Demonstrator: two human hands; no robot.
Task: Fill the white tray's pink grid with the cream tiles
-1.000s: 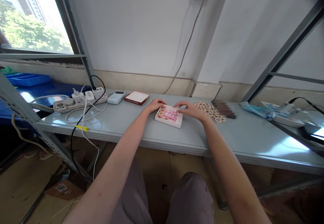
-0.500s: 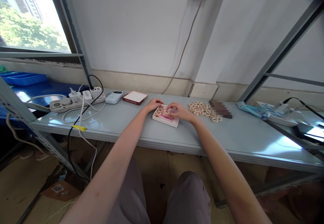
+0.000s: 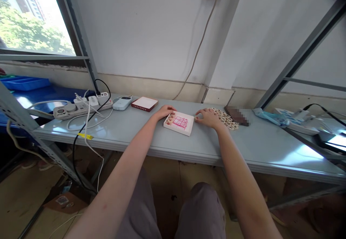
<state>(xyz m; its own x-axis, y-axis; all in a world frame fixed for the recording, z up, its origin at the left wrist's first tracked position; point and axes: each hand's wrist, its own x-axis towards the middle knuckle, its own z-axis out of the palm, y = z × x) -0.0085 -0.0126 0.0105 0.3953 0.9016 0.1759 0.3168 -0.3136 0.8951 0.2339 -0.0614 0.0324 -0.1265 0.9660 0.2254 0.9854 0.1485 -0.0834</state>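
A shallow white box (image 3: 186, 129) with pink drawn lines on its inner bottom lies on the table. Round wooden Chinese chess pieces (image 3: 169, 118) with red characters line its left side. My left hand (image 3: 163, 112) curls around the box's back left corner, fingers gripping the edge. Just right of the box is my right hand (image 3: 210, 118), its thumb and fingers closed on one Chinese chess piece (image 3: 199, 117). Behind and right of that hand spreads a pile of more pieces (image 3: 225, 118), partly covered by the hand.
A dark red box lid (image 3: 144, 104) with a white inside lies back left, beside a light blue power bank (image 3: 122, 103). A power strip (image 3: 78, 108) with tangled cables sits farther left. A brown, blurred-out object (image 3: 236, 116) touches the pile; blue plastic packaging (image 3: 270, 118) lies right.
My right hand has moved right, from over the white box to the near side of the pile, and now has a piece at its fingertips. My left hand stays at the box.
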